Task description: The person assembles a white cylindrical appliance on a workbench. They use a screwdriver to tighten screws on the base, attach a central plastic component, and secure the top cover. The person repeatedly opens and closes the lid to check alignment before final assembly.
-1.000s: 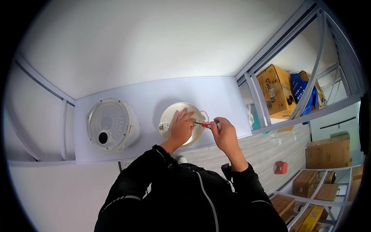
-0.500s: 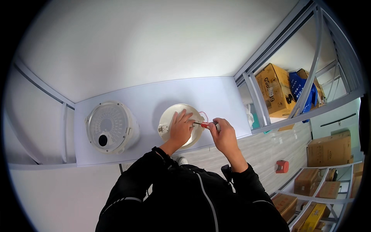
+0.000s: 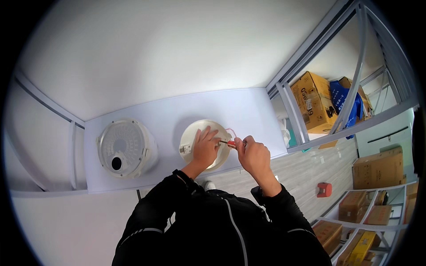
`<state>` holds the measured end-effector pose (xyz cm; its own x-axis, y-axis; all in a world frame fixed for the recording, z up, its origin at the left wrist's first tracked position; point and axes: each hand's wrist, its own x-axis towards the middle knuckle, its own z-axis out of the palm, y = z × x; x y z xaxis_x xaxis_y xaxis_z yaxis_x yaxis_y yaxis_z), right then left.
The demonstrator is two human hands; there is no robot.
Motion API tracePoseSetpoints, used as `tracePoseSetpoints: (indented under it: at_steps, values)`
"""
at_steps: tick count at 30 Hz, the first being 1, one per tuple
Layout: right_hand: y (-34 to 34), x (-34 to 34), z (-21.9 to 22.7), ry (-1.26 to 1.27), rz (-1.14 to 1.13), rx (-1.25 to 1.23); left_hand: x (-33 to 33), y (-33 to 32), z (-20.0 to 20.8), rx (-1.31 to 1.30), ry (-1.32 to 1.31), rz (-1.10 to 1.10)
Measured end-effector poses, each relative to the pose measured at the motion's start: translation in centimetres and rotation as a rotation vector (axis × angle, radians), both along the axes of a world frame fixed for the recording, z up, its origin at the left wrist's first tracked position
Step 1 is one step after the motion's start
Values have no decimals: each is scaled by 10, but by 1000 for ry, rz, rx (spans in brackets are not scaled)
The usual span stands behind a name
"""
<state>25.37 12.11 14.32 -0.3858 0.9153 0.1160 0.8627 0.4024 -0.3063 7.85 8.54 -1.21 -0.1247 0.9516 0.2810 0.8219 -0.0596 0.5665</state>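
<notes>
A round cream-white shell (image 3: 189, 135), shaped like a shallow bowl or lid, lies on the white table. My left hand (image 3: 205, 150) rests inside it with fingers spread, its thumb side close to the tip of a screwdriver. That screwdriver (image 3: 230, 144) has a red handle and a thin dark shaft pointing left; my right hand (image 3: 254, 154) is closed around the handle. What the tip touches is hidden by my left hand. A small light fitting (image 3: 185, 150) sits at the shell's left edge, and a thin pinkish wire (image 3: 230, 131) loops out at its upper right.
Left on the table (image 3: 248, 106) stands a round white appliance body (image 3: 122, 144) with a ribbed bottom and a dark oval hole. A wall rises behind. Metal shelving (image 3: 301, 113) with a cardboard box (image 3: 313, 102) and blue bag (image 3: 341, 97) stands right; a red stool (image 3: 324, 190) is on the floor.
My right hand has turned on the screwdriver handle, now covering more of it. The left hand stays spread in the shell. The whole view has shifted slightly.
</notes>
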Motion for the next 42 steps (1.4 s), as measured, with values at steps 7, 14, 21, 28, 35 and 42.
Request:
tracePoseSetpoints:
  at_steps: [7, 14, 21, 28, 35, 42]
  values:
    - [17, -5, -6, 48, -86, 98, 1, -2, 4, 14, 16, -11]
    - [10, -6, 19, -190, -85, -116, 2, -2, 1, 29, -3, -6]
    - [7, 0, 4, -25, 80, -46, 1, -1, 1, 11, -9, -12]
    - [21, 14, 10, 33, 560, 181, 0, -1, 1, 14, -8, -22]
    - [3, 0, 14, -13, 186, -53, 1, -1, 2, 49, -18, -7]
    - [10, 2, 11, -57, 406, 25, 0, -1, 1, 25, -10, -13]
